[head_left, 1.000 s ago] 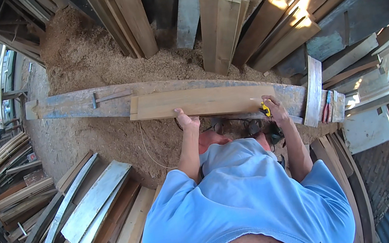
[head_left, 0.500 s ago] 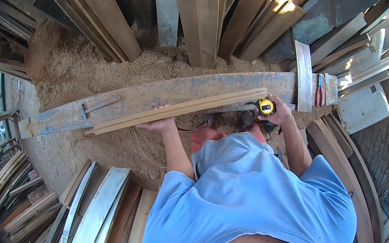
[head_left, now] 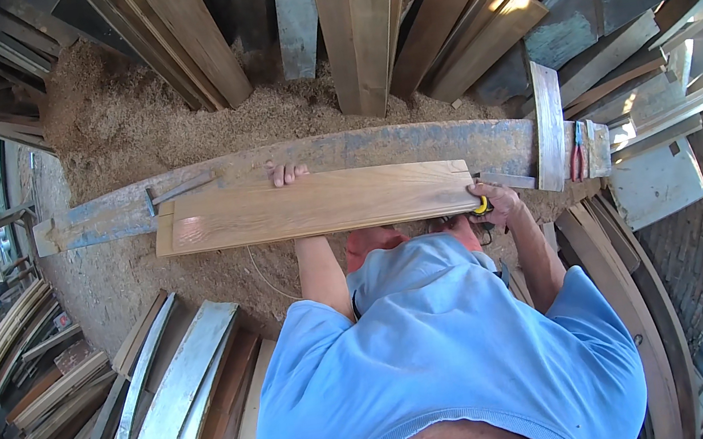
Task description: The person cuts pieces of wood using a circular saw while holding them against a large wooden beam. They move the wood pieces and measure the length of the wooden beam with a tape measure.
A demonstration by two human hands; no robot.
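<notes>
A light brown wooden board (head_left: 322, 204), seemingly stacked on another, lies across in front of me with its broad face up. My left hand (head_left: 286, 174) grips it from below; its fingertips curl over the far edge, and the board hides the palm. At the right end, my right hand (head_left: 500, 201) is closed around a yellow tape measure (head_left: 482, 206), mostly covered by the board and fingers, and touches the board's end. Beyond runs a long worn bench plank (head_left: 359, 148), with a hammer (head_left: 181, 190) on its left part.
Red-handled pliers (head_left: 577, 156) and a pale crosswise board (head_left: 547, 127) lie on the bench's right end. Sawdust (head_left: 150, 131) covers the floor behind. Upright planks (head_left: 362, 38) lean at the far side, and more timber (head_left: 185, 378) is stacked at near left and right.
The board has turned from edge-on to broad face up, its far edge now over the bench. My right hand has moved from beside its end to touch it, keeping the tape measure.
</notes>
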